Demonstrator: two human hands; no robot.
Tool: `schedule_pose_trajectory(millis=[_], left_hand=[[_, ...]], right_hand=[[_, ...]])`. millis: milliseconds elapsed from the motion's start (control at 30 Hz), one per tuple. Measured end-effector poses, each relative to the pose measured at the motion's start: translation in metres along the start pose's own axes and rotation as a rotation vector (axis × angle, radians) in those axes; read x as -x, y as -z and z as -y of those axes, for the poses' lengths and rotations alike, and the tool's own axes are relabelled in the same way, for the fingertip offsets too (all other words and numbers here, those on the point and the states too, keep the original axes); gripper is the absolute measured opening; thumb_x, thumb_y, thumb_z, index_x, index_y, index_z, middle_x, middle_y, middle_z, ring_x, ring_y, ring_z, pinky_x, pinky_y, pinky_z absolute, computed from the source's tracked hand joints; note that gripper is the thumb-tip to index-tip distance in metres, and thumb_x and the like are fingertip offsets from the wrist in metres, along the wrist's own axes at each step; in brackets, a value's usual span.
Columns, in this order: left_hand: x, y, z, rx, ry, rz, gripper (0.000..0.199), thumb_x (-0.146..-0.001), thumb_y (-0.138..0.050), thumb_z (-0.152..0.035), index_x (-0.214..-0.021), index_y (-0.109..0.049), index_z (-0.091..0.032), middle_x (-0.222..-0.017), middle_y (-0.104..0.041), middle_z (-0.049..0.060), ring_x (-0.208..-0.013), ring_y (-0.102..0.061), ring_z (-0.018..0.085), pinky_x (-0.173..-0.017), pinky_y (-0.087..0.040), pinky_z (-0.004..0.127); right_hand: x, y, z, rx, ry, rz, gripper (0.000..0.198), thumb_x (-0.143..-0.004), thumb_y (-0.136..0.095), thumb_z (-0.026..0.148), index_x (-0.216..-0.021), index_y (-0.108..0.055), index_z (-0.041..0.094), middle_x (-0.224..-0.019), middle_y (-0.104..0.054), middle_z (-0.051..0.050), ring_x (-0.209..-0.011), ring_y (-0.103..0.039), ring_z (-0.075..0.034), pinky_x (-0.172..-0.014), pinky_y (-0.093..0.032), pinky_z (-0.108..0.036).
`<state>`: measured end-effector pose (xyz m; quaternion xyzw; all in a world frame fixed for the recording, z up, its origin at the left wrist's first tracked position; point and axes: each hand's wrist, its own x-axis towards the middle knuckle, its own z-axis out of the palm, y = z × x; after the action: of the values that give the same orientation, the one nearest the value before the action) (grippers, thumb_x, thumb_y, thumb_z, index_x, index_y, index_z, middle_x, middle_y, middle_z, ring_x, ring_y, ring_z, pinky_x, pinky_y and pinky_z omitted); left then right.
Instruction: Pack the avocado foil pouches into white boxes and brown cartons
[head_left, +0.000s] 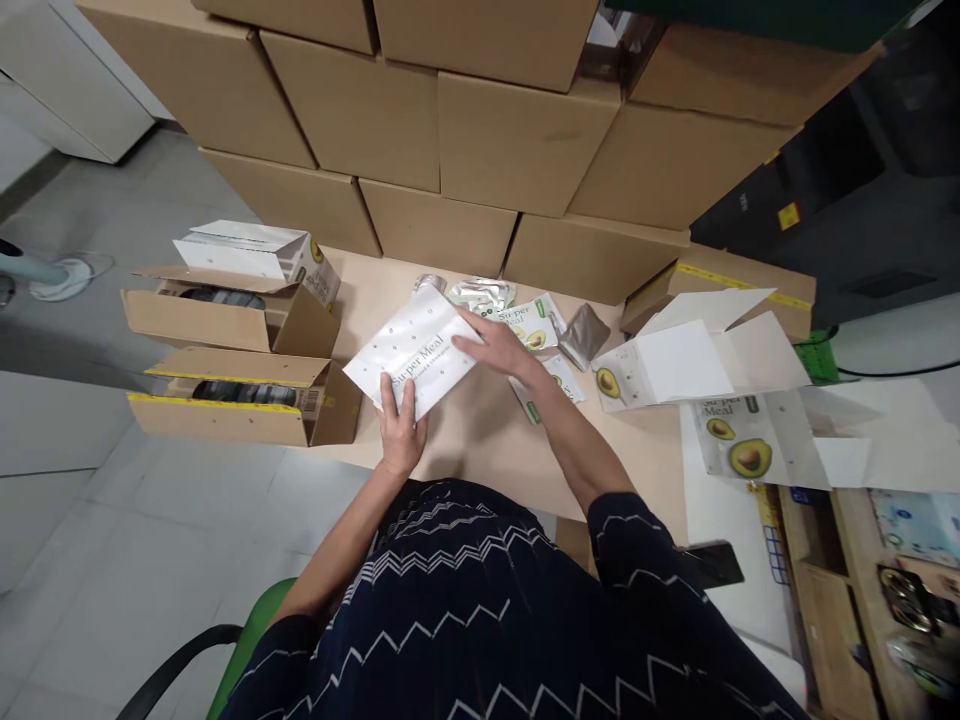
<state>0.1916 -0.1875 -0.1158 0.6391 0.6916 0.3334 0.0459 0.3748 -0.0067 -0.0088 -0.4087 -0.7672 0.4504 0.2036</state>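
A white carton [401,362] printed "Su·per Meal" is held tilted above the table. My left hand [403,430] grips its near edge, two fingers lying across the printed face. At the right edge, my right hand [495,347] is closed on the carton, with some fingers on its face and others hidden. Just beyond my right hand lie a Super Meal pack [531,322] with avocado pictures and a silvery-green sachet [480,293]. Another avocado-printed pack [564,378] is partly hidden by my right forearm. A plain silver pouch [585,337] sits farther right.
Stacked brown boxes [480,140] wall off the table's far side. At left, two open brown boxes [225,420] hold dark packs, beside a white avocado box [244,250]. Open white cartons [675,360] stand at right. A phone [712,565] lies near my right elbow.
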Motion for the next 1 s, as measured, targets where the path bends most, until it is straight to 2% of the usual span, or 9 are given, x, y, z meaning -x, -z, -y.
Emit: schedule_pose_trajectory(millis=[133, 300, 433, 567, 633, 700, 833, 900, 1000], left_hand=[[-0.044, -0.018, -0.001, 0.007, 0.089, -0.081, 0.069, -0.091, -0.055, -0.018, -0.155, -0.027, -0.016, -0.165, 0.009, 0.024, -0.153, 0.009, 0.035, -0.118, -0.021, 0.063], [-0.085, -0.037, 0.015, -0.025, 0.291, -0.071, 0.074, -0.086, -0.055, -0.012, -0.154, -0.026, -0.013, -0.164, 0.007, 0.027, -0.152, 0.008, 0.040, -0.114, -0.016, 0.072], [-0.113, -0.039, 0.040, 0.000, 0.406, -0.044, 0.066, -0.088, -0.051, -0.014, -0.152, -0.033, -0.013, -0.165, -0.004, 0.024, -0.153, -0.001, 0.040, -0.116, -0.016, 0.070], [-0.146, -0.032, 0.059, 0.041, 0.452, -0.014, 0.064, -0.092, -0.051, -0.024, -0.152, -0.033, -0.015, -0.166, -0.008, 0.020, -0.152, -0.012, 0.041, -0.118, -0.018, 0.068], [-0.161, -0.031, 0.061, 0.040, 0.448, -0.002, 0.064, -0.092, -0.053, -0.027, -0.151, -0.034, -0.014, -0.165, -0.010, 0.021, -0.151, -0.017, 0.042, -0.118, -0.017, 0.068], [-0.171, -0.032, 0.058, 0.042, 0.438, 0.008, 0.062, -0.092, -0.054, -0.030, -0.150, -0.036, -0.014, -0.165, -0.012, 0.023, -0.150, -0.021, 0.043, -0.117, -0.018, 0.069], [-0.174, -0.033, 0.052, 0.032, 0.389, 0.036, 0.059, -0.093, -0.053, -0.032, -0.148, -0.040, -0.014, -0.163, -0.015, 0.024, -0.146, -0.029, 0.045, -0.114, -0.025, 0.070], [-0.171, -0.031, 0.051, 0.011, 0.366, 0.050, 0.058, -0.093, -0.053, -0.031, -0.148, -0.041, -0.015, -0.163, -0.018, 0.024, -0.145, -0.032, 0.045, -0.114, -0.028, 0.068], [-0.171, -0.028, 0.050, -0.028, 0.347, 0.072, 0.058, -0.094, -0.052, -0.028, -0.149, -0.039, -0.015, -0.162, -0.019, 0.024, -0.143, -0.036, 0.043, -0.114, -0.029, 0.066]], right_hand=[[-0.084, 0.009, 0.013, -0.071, 0.183, 0.076, 0.060, -0.081, -0.065, 0.030, -0.141, -0.057, 0.028, -0.139, -0.061, 0.002, -0.130, -0.052, -0.028, -0.115, -0.035, -0.046], [-0.173, -0.028, -0.003, -0.236, 0.141, 0.126, 0.058, -0.080, -0.063, 0.024, -0.138, -0.059, 0.016, -0.132, -0.066, -0.004, -0.118, -0.060, -0.022, -0.110, -0.041, -0.039], [-0.209, -0.057, -0.026, -0.181, 0.040, 0.006, 0.056, -0.082, -0.064, 0.024, -0.137, -0.058, 0.010, -0.134, -0.064, -0.009, -0.122, -0.058, -0.021, -0.112, -0.038, -0.036], [-0.218, -0.064, -0.039, -0.094, -0.016, -0.121, 0.059, -0.082, -0.066, 0.021, -0.139, -0.056, 0.011, -0.145, -0.054, -0.011, -0.132, -0.051, -0.022, -0.116, -0.033, -0.036], [-0.207, -0.065, -0.043, -0.136, -0.048, -0.151, 0.058, -0.083, -0.064, 0.022, -0.140, -0.055, 0.014, -0.148, -0.050, -0.010, -0.133, -0.050, -0.022, -0.115, -0.036, -0.036], [-0.179, -0.065, -0.049, -0.218, -0.088, -0.133, 0.056, -0.086, -0.060, 0.025, -0.142, -0.052, 0.018, -0.146, -0.052, -0.009, -0.127, -0.056, -0.021, -0.110, -0.042, -0.036], [-0.074, -0.056, -0.065, -0.218, -0.165, -0.155, 0.042, -0.088, -0.057, 0.031, -0.128, -0.063, 0.018, -0.133, -0.063, -0.009, -0.112, -0.063, -0.022, -0.102, -0.049, -0.038], [-0.007, -0.036, -0.073, -0.141, -0.182, -0.293, 0.041, -0.089, -0.055, 0.036, -0.126, -0.064, 0.020, -0.132, -0.063, -0.010, -0.111, -0.063, -0.024, -0.100, -0.050, -0.039], [0.092, 0.020, -0.083, 0.196, -0.249, -0.667, 0.045, -0.093, -0.050, 0.043, -0.131, -0.060, 0.021, -0.133, -0.061, -0.014, -0.124, -0.055, -0.029, -0.110, -0.041, -0.048]])
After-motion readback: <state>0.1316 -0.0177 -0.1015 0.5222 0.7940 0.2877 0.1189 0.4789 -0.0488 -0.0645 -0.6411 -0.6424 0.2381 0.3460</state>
